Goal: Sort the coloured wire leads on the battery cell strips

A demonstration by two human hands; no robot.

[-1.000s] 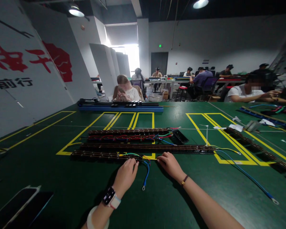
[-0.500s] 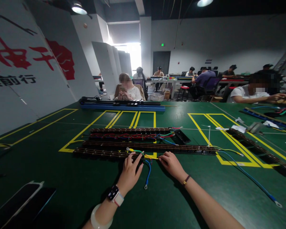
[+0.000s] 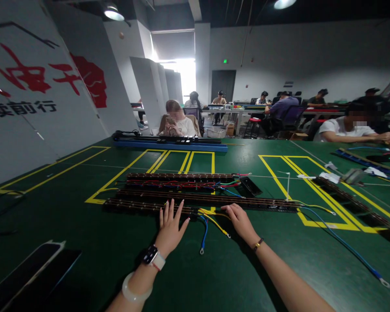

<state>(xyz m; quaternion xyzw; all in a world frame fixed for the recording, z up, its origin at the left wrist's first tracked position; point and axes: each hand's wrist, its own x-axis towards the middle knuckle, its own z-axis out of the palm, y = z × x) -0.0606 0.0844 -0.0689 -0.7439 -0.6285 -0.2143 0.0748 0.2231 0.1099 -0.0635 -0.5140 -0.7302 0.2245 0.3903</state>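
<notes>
My left hand (image 3: 171,229) lies with its fingers spread over the right part of the nearest dark strip (image 3: 133,206). From that strip's right end come a blue cable (image 3: 204,236) and a yellow-green cable (image 3: 218,224), both ending in ring lugs on the table. To the right, my right hand (image 3: 240,220) has its fingertips pinched together at the end of a thin yellow wire (image 3: 219,213). Beyond both hands lies a longer dark strip (image 3: 247,202), with a blue lugged cable (image 3: 347,249) reaching right from its end.
Farther back lie a strip with red wires (image 3: 172,185), another dark strip (image 3: 182,177) and a black phone-like object (image 3: 250,186). A blue rail (image 3: 169,145) sits at the far edge. Dark flat items (image 3: 35,273) lie at lower left. Several people sit beyond the green table (image 3: 214,277).
My left hand has moved left and spread out, off the green and yellow cable, which now points right instead of left. My right hand has shifted slightly right.
</notes>
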